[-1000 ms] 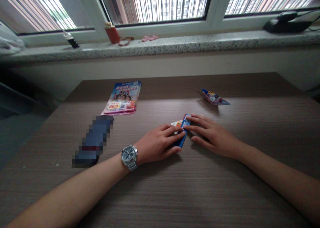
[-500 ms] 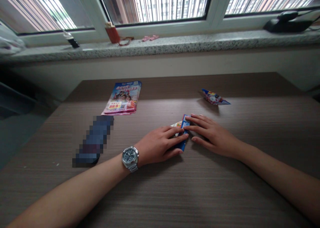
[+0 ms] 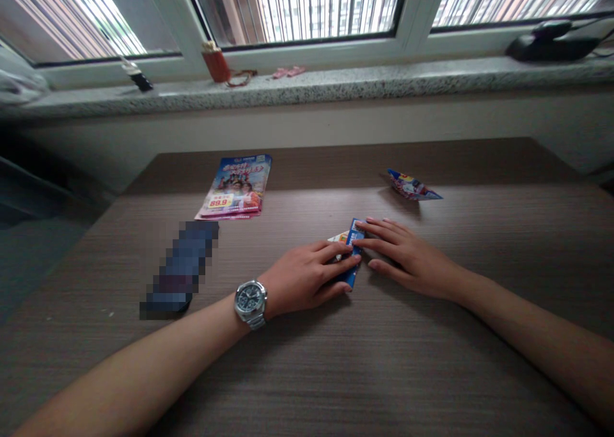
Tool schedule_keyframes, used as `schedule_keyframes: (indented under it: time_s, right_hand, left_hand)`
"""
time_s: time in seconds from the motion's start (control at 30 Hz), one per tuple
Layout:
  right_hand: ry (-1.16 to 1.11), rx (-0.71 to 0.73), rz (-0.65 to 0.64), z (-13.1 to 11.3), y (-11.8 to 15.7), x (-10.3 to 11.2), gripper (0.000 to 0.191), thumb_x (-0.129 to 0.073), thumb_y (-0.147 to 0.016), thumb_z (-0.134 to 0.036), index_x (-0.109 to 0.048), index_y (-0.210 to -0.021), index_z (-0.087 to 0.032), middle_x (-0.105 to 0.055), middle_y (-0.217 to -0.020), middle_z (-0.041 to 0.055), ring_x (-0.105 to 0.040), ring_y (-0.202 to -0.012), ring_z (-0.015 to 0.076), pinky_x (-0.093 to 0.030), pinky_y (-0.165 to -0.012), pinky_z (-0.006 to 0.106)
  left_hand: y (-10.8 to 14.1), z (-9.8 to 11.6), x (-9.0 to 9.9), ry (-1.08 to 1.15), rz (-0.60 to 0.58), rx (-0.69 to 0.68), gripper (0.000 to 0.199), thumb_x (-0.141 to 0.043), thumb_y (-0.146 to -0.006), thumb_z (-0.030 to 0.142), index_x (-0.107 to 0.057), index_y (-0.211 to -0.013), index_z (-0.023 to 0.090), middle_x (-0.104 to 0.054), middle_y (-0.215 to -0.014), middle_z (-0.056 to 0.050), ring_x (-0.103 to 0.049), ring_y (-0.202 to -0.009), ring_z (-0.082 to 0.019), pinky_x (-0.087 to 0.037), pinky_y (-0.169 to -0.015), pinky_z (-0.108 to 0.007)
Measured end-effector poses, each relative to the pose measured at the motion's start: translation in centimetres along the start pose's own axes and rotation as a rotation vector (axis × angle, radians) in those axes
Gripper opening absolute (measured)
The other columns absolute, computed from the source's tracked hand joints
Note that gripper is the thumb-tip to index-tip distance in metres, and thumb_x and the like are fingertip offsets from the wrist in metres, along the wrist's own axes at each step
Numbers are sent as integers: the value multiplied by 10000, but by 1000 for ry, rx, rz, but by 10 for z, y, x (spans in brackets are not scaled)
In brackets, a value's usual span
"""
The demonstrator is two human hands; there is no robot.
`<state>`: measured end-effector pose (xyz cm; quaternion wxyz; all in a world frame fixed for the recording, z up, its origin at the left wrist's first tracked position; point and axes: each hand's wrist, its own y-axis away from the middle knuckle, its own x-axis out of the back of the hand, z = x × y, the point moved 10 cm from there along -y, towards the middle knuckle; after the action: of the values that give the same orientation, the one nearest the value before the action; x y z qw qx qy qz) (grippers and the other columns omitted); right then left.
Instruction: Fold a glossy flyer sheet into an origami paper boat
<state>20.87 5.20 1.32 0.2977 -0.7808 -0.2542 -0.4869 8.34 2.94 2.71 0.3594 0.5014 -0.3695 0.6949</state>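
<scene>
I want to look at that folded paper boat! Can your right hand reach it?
Probably yes: the right hand rests on the table close to the folded paper boat, and only wood tabletop seems to lie between them, so nothing looks in the way.

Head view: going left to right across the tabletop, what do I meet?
A pixelated blurred object, a glossy flyer marked 89.9, the left hand, a blue folded paper, the right hand.
</scene>
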Motion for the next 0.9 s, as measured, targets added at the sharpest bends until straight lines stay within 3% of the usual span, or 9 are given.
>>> schedule_keyframes:
  time_s: [0.17,0.4,0.57,0.9]
  right_hand:
    - [-7,3,26,0,2,3,477,-531,-1012,-337,-500,-1486,-293,-374,-1635,104,-336,-1505,305,-324,-1198,583]
    - [2,13,15,1,3,4,486,-530,-1014,-330,-487,-1498,-323,-433,-1596,97,-379,-1480,316,-359,-1176,599]
    - [3,7,26,3,3,5,493,-546,-1003,-327,-497,-1494,-316,-451,-1589,96,-412,-1462,316,-358,-1181,592]
    - [-4,0,57,2,4,7,490,-560,-996,-313,-517,-1484,-317,-463,-1571,106,-459,-1427,313,-403,-1162,563]
  left_hand:
    - [0,1,-1,-11,-11,-1,507,-464,-1041,445,-470,-1498,226,-518,-1490,-87,-537,-1292,-285,-506,-1087,-453]
    - [-1,3,-1,-19,3,-3,522,-476,-1034,464,-486,-1489,208,-541,-1454,-114,-556,-1241,-292,-510,-1069,-477]
    - [-1,3,1,-1,22,-5,502,-495,-1031,450,-498,-1479,223,-548,-1446,-106,-520,-1314,-293,-428,-1164,-508]
    - [0,-1,-1,38,5,5,486,-484,-1040,422,-482,-1488,233,-471,-1542,-94,-516,-1328,-281,-478,-1123,-470]
